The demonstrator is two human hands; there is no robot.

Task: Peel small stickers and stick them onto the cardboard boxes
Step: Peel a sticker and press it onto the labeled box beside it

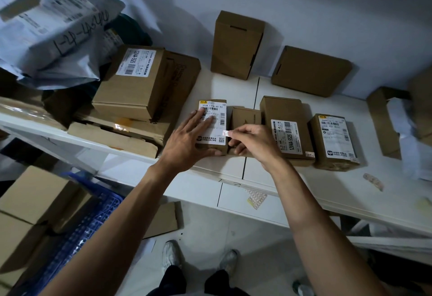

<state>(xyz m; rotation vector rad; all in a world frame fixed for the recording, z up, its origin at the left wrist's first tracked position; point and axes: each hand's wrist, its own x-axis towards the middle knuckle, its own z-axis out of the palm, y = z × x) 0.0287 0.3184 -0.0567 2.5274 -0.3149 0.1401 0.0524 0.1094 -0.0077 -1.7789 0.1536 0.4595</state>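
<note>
A small cardboard box (218,114) with a white shipping label lies on the white table (304,186). My left hand (187,137) lies flat on it, fingers spread over the label, thumb along its front edge. My right hand (252,141) pinches a small pale sticker (226,133) just over the box's right edge. Right of it stand a tiny plain box (246,117), a labelled box (284,118) and another labelled box (336,153). A sticker sheet (256,198) lies at the table's front edge.
Two plain boxes (236,45) (311,71) stand at the back by the wall. A stack of larger boxes (140,85) and grey mail bags (58,38) fills the left. A strip of stickers (374,181) lies at the right. Boxes and a blue crate (81,225) sit on the floor.
</note>
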